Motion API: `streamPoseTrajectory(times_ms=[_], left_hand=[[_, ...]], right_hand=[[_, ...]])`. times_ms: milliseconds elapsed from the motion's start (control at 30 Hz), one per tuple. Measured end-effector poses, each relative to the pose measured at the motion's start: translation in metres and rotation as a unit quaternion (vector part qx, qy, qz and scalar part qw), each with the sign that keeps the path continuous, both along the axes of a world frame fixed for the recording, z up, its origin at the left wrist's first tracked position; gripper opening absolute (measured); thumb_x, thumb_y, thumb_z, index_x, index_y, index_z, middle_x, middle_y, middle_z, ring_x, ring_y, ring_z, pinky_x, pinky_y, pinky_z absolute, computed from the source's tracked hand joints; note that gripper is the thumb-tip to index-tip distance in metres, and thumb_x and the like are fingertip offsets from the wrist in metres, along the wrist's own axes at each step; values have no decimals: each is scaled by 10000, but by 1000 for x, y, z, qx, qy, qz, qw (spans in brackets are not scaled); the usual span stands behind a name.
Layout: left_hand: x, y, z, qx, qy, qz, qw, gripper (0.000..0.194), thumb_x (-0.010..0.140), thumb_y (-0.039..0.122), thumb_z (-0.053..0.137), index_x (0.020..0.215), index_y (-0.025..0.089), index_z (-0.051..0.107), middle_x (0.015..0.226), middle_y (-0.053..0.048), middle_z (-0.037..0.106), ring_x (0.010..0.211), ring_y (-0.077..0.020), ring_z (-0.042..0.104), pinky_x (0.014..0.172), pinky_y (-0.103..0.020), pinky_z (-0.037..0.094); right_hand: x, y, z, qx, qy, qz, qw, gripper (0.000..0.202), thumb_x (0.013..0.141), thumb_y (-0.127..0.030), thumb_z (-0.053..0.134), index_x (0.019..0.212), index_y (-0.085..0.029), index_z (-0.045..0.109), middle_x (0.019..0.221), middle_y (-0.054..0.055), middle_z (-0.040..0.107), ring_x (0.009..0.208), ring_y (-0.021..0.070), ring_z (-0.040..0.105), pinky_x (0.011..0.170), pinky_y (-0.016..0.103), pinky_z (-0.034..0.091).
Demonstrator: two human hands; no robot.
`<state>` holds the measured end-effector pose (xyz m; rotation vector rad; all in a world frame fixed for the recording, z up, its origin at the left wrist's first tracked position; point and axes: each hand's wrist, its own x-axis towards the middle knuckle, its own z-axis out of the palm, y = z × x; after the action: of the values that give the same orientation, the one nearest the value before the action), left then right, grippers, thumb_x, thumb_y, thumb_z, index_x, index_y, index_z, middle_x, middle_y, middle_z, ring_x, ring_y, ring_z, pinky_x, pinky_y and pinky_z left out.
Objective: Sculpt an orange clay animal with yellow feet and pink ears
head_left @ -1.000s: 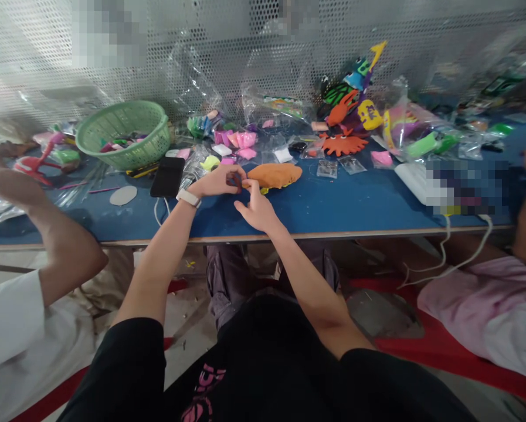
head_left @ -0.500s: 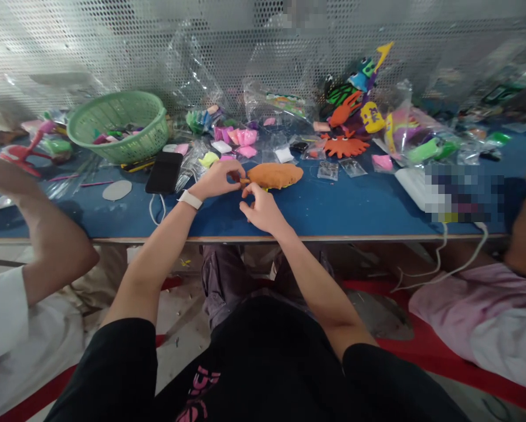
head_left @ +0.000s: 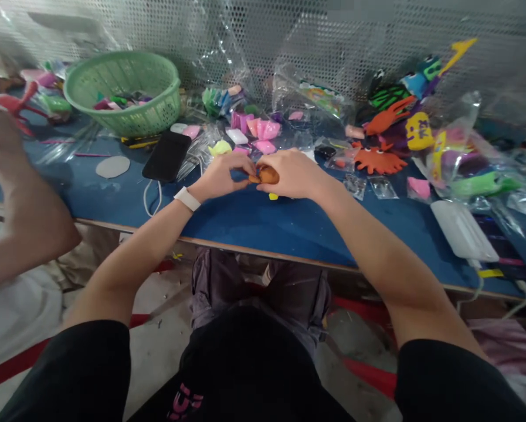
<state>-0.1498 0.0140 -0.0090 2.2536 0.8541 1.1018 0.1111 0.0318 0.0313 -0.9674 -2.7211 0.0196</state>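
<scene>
The orange-brown piece lies over the blue table, mostly covered by my right hand, whose fingers and thumb wrap round it. My left hand, with a white band at the wrist, pinches the small thin end at the piece's left side. A bit of yellow shows beneath my right hand. The two hands' fingertips nearly meet.
A green basket of colourful pieces stands at the back left, near a black phone. Pink pieces lie behind my hands. An orange crab shape and a white power bank are rightward. Another person's arm is at left.
My right hand has moved over the orange-brown piece and closed round it, hiding most of it. My left hand stays at its left end. The view has shifted and turned.
</scene>
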Motion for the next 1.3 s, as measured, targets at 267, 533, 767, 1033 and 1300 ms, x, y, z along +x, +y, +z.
streamPoseTrajectory(times_ms=[267,533,767,1033,1300], left_hand=[[-1,4,-21,-227,-97,-62,967,383,960,332,1015,1190,176,752,1174,-53,787,1008,-213,885,911,-351,752],[-3,-4,-10,-317,-124,-99,935,405,1042,463,952,1180,147,739,1111,-52,808,1028,-212,901,919,-327,762],[0,-7,3,-410,-183,-57,892,396,848,204,1093,1088,122,789,1073,-66,847,957,-178,876,928,-293,740],[-1,-5,8,-400,-217,-3,890,235,902,81,973,1066,133,813,969,-47,852,863,-164,868,885,-286,715],[-5,-2,13,-396,-208,15,894,175,917,56,881,1032,142,781,940,-40,837,806,-134,829,790,-247,669]], right_hand=[[5,-25,-25,31,73,-23,997,329,1095,-489,751,1260,-205,775,1166,108,804,1193,368,740,1089,573,591],[-1,-28,-28,9,93,-22,995,494,1165,-620,643,1310,-163,761,1245,123,777,1297,394,718,1166,616,541],[-1,-42,-12,-14,68,-58,996,424,1145,-542,701,1386,-198,764,1317,167,799,1297,413,704,1125,572,549],[-1,-43,-13,-25,87,-56,994,551,1128,-581,727,1552,-236,656,1443,193,773,1350,457,709,1116,620,583],[1,-39,-20,-24,111,-70,991,659,1079,-644,781,1572,-256,578,1291,160,781,1116,395,745,980,572,634]])
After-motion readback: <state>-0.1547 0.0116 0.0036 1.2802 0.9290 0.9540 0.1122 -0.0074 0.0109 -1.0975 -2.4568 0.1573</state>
